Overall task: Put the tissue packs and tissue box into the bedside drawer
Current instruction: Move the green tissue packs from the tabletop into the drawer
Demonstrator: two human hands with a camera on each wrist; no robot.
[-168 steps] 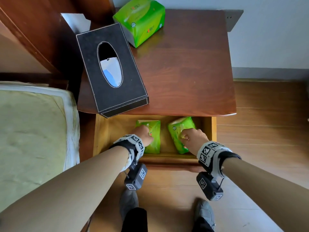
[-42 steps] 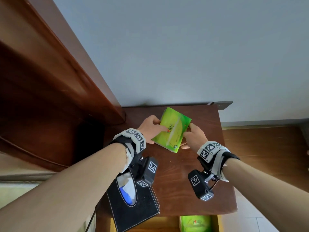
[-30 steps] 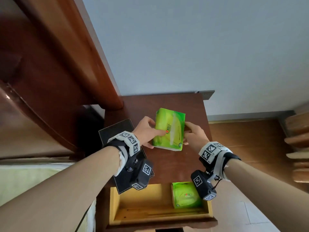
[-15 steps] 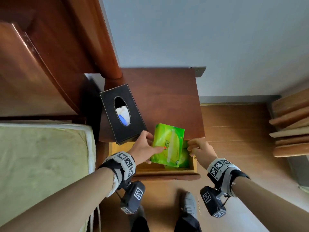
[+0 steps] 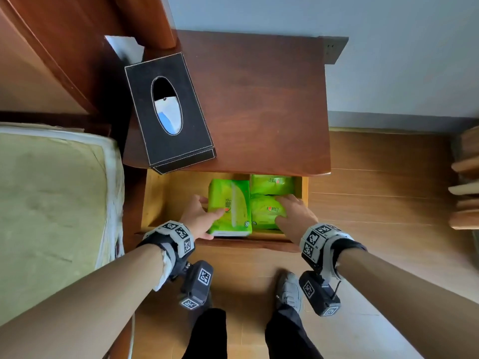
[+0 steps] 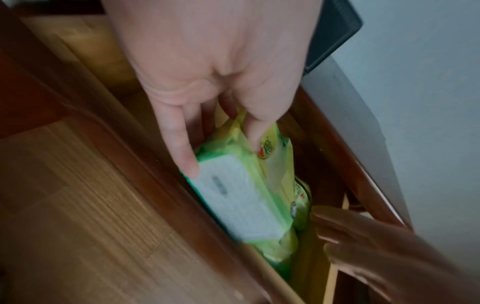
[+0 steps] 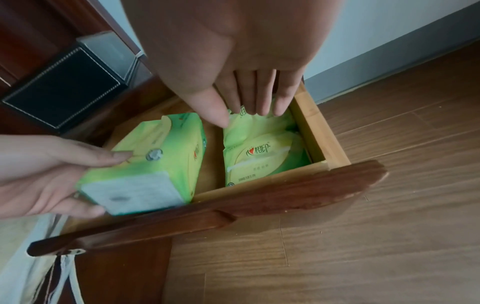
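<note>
green tissue packs [image 5: 267, 200] in open drawer [image 5: 155, 198]; left hand [image 5: 197, 218] gripping one, right hand [image 5: 293, 216] flat.

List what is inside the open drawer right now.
Three green tissue packs: the left hand holds one, the right hand rests on another, a third lies behind. The nightstand top covers the drawer's back.

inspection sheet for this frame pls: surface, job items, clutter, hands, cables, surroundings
Surface: nightstand top dark wood; drawer below it open.
Job's things: black tissue box on top, overhanging front edge. Three green packs in drawer: held pack, front right pack, back right pack.
Clutter: white paper behind the box.
Hands: left hand grips held pack; right hand, fingers straight, rests on front right pack.
Cables: white cord hanging beside the nightstand.
Surroundings: mattress left, wood floor, grey wall.
</note>
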